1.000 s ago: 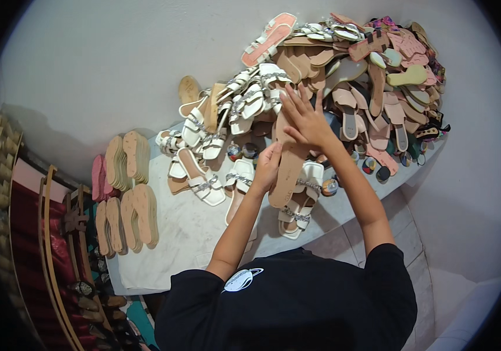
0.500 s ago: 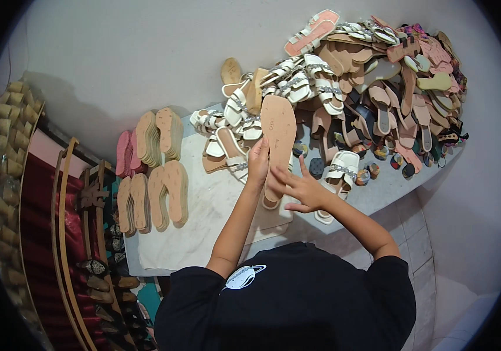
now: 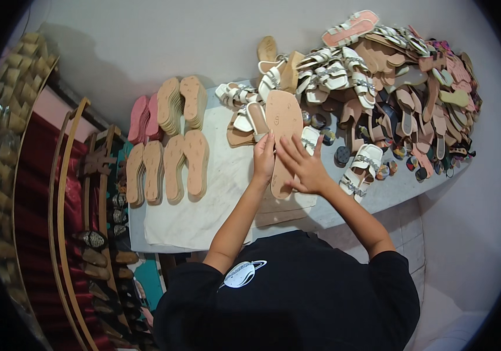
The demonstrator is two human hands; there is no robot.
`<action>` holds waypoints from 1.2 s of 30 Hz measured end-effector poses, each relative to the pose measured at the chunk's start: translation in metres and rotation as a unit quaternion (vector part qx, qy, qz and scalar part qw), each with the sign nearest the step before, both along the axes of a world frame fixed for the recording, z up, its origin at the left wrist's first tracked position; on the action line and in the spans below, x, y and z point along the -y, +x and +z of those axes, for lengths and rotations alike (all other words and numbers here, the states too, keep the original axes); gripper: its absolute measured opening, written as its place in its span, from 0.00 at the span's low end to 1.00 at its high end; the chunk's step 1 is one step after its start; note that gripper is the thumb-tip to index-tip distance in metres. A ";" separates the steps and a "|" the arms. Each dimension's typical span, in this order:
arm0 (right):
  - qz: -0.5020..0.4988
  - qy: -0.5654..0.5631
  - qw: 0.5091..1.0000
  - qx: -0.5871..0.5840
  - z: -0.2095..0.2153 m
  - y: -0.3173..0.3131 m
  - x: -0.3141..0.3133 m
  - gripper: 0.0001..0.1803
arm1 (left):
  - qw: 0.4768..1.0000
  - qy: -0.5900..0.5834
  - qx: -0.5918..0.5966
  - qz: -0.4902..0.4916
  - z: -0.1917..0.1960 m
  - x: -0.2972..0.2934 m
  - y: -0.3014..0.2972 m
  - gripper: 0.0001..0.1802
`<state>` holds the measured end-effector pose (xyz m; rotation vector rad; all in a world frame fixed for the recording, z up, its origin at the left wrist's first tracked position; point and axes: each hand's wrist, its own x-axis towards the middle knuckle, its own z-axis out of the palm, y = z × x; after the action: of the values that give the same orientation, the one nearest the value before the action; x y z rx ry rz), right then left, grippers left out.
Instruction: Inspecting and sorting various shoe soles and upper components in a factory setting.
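Note:
My left hand (image 3: 264, 157) grips the left edge of a tan shoe sole (image 3: 284, 114), its thumb lying along that edge. The sole is held above the table with its broad end pointing away from me and shows small dark marks. My right hand (image 3: 308, 167) is open, its fingers spread over the sole's lower right part; whether the fingers press on it I cannot tell. White strap parts (image 3: 311, 140) show just beyond the sole's right edge; whether they belong to it is unclear. A white sandal (image 3: 361, 169) with a decorated strap lies to the right.
Stacks of tan soles (image 3: 174, 167) and pink soles (image 3: 139, 119) stand on the left of the table (image 3: 218, 175). White sandals (image 3: 329, 73) and a large heap of shoes and soles (image 3: 426, 111) fill the back right. A wooden rack (image 3: 66, 234) stands at left.
The table and its things have shifted rightward and up in view. My right hand's fingers are spread wider and lie farther up the sole; my left hand keeps its hold.

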<state>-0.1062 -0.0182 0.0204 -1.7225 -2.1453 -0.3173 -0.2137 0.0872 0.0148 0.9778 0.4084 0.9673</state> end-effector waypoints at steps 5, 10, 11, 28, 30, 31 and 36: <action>0.157 -0.087 0.978 -0.103 -0.024 -0.053 0.027 0.31 | 0.999 -0.031 -0.002 0.032 -0.010 -0.019 -0.034 0.19; 0.281 -0.046 0.931 -0.230 -0.008 -0.086 0.015 0.18 | 0.998 -0.028 -0.031 0.052 -0.019 -0.037 -0.081 0.19; 0.273 -0.017 0.929 -0.249 -0.013 -0.089 0.007 0.19 | 0.997 -0.030 -0.032 0.059 -0.021 -0.039 -0.090 0.19; 0.071 -0.107 0.932 -0.338 -0.058 -0.178 -0.084 0.36 | 0.951 -0.025 -0.081 0.296 -0.068 -0.059 -0.198 0.17; 0.082 -0.109 0.929 -0.343 -0.063 -0.182 -0.092 0.36 | 0.953 -0.010 -0.107 0.284 -0.069 -0.066 -0.203 0.13; 0.087 -0.096 0.930 -0.343 -0.066 -0.186 -0.095 0.36 | 0.953 -0.009 -0.106 0.285 -0.070 -0.070 -0.206 0.13; 0.083 -0.068 0.936 -0.336 -0.082 -0.198 -0.123 0.37 | 0.932 0.124 -0.146 0.307 -0.085 -0.089 -0.209 0.19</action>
<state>-0.3039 0.1049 -0.0612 -1.4160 -1.7950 0.4236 -0.4229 0.1764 -0.0704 1.2615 0.8945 1.4671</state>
